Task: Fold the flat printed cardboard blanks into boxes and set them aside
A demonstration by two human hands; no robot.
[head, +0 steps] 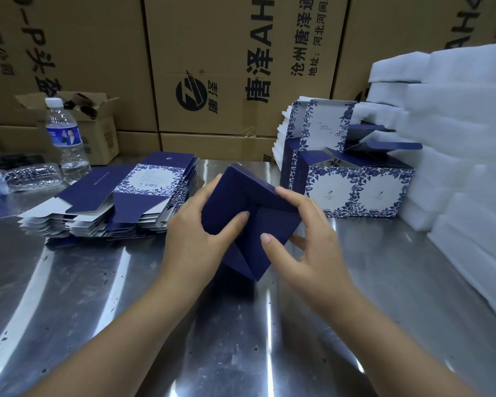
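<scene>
Left hand (pixel 195 230) and right hand (pixel 309 239) both have a curled grip on a half-folded navy box (pixel 272 224) over the counter (pixel 98 296), so far just a few finished boxes (pixel 355 190) on the right and a big stack of blanks (pixel 121 202) to go.

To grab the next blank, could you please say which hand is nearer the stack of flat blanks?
Left. The left hand is just right of the stack; the right hand is farther, across the box.
</scene>
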